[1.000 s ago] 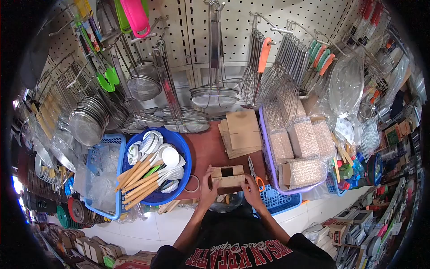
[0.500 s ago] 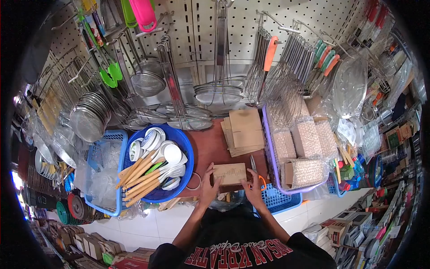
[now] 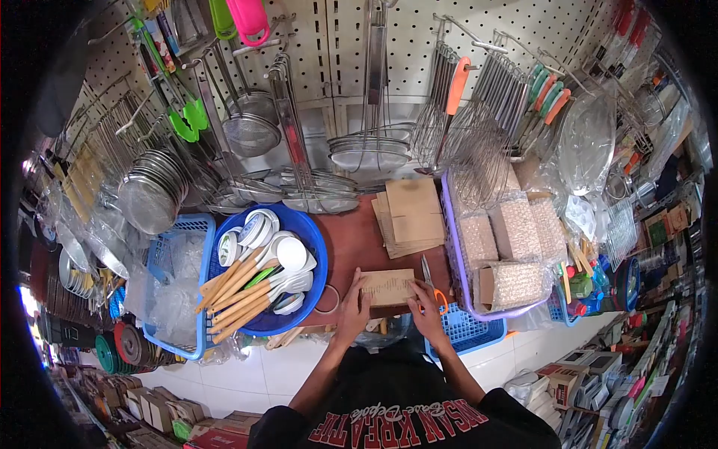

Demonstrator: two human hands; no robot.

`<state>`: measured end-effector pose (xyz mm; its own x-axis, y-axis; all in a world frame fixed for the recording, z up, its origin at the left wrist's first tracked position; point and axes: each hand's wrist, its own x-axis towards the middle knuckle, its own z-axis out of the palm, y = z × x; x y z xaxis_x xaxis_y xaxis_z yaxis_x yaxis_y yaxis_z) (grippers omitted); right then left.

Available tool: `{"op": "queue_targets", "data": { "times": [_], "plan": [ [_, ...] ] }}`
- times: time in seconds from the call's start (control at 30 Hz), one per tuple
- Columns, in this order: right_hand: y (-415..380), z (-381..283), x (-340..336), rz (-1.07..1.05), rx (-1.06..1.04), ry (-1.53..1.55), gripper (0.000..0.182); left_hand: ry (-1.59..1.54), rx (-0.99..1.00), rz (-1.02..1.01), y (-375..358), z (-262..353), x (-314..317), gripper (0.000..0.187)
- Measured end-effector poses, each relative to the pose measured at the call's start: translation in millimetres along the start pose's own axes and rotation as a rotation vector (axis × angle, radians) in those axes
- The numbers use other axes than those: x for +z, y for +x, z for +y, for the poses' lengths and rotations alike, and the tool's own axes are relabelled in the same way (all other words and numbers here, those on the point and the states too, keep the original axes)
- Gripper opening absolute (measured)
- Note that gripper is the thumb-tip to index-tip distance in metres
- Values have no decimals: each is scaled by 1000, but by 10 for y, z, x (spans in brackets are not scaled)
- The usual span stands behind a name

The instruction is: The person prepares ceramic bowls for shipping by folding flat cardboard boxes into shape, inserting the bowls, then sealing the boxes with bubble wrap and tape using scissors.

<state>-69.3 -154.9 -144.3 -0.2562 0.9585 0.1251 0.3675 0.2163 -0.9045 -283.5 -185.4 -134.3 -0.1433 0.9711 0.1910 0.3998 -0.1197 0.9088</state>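
A small brown cardboard box (image 3: 387,289) with faint printed lines on top lies at the front edge of the reddish-brown table (image 3: 348,251). My left hand (image 3: 351,310) grips its left end, fingers along the side. At the right end, my right hand (image 3: 426,313) holds it with thumb and fingers. Scissors with orange handles (image 3: 440,302) lie just beyond my right hand, partly covered by it. Behind the box is a stack of flat brown cardboard pieces (image 3: 411,217). A roll of tape (image 3: 327,299) sits left of my left hand.
On the left stands a blue basin (image 3: 318,247) of wooden-handled utensils and white round items, beside a light-blue basket (image 3: 207,299). A purple crate (image 3: 458,277) on the right holds bubble-wrapped boxes (image 3: 516,284). Strainers (image 3: 370,153) and whisks (image 3: 479,142) hang from the pegboard.
The view has shifted slightly, so the surroundings sit a little to the right. Both hands stay on the cardboard box, which has barely moved.
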Motion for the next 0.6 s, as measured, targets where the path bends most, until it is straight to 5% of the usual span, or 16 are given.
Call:
{"op": "queue_targets", "data": {
  "times": [0.37, 0.6],
  "plan": [
    [8, -96, -26, -30, 24, 18, 41, 86, -39, 22, -130, -153, -51, 47],
    [11, -71, -13, -38, 41, 37, 41, 651, -264, 105, -454, -441, -217, 40]
  ]
}}
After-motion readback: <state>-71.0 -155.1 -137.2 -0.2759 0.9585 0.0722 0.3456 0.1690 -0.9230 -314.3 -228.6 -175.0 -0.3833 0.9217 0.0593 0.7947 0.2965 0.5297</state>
